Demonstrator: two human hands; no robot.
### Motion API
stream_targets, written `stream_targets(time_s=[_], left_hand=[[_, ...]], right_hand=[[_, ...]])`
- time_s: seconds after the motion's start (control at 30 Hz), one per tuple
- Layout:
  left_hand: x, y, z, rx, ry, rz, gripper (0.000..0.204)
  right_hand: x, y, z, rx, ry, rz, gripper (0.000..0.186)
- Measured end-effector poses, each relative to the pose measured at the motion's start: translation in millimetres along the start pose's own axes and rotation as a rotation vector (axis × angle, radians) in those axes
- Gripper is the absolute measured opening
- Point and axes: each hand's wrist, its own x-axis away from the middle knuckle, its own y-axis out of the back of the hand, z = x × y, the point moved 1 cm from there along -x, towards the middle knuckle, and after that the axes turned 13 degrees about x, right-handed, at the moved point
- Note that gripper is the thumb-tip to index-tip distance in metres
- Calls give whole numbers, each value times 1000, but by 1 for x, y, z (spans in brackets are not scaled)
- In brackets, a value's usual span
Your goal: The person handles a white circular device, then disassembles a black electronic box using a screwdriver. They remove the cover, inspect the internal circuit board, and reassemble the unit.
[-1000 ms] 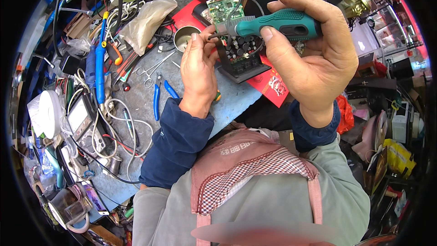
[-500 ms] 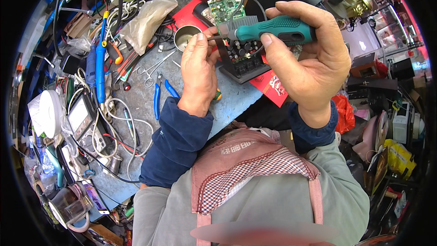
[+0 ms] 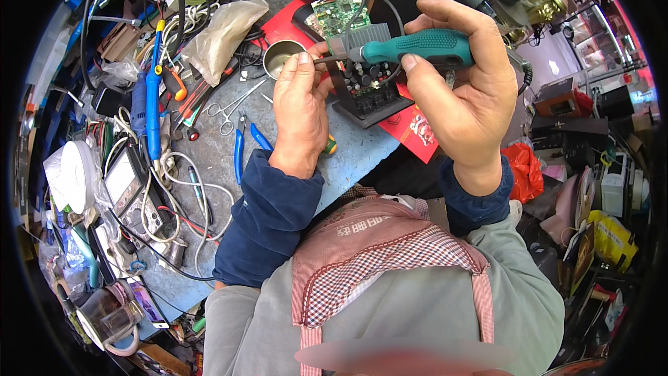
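A grey-blue workbench top (image 3: 209, 160) runs along the left and upper part of the view, its edge cutting diagonally toward the lower left. It is crowded: a multimeter (image 3: 125, 177) lies among white and black cables (image 3: 181, 188), blue-handled pliers (image 3: 243, 146) and steel scissors (image 3: 233, 106) rest on the bare surface, and a crumpled clear plastic bag (image 3: 223, 31) sits near the back. To the right, below bench height, the floor area is packed with clutter, including an orange plastic bag (image 3: 525, 170) and a yellow package (image 3: 612, 237). The light is even and bright, like daylight
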Motion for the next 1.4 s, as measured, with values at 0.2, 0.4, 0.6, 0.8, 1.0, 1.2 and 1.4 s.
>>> stream_targets(time_s=[0.2,0.4,0.6,0.8,1.0,1.2,1.4], left_hand=[[1,-3,0,-21,-20,22,40],[0,-3,-2,-7,-16,19,38],[2,-9,-4,23,-33,22,34],[2,-7,-5,68,-35,31,28],[8,-16,-6,-15,-44,142,71],[7,-15,1,-181,-2,176,65],[10,-19,3,-185,-22,180,59]], right_hand=[[12,-4,-4,-37,-60,65,82],[26,-16,-14,-173,-41,-4,89],[33,-19,-15,-174,-10,-60,88],[32,-17,-11,-150,63,-112,89],[31,-3,-7,-5,237,-216,93],[32,-2,-3,45,282,-197,89],[29,-3,2,161,407,-169,78]])
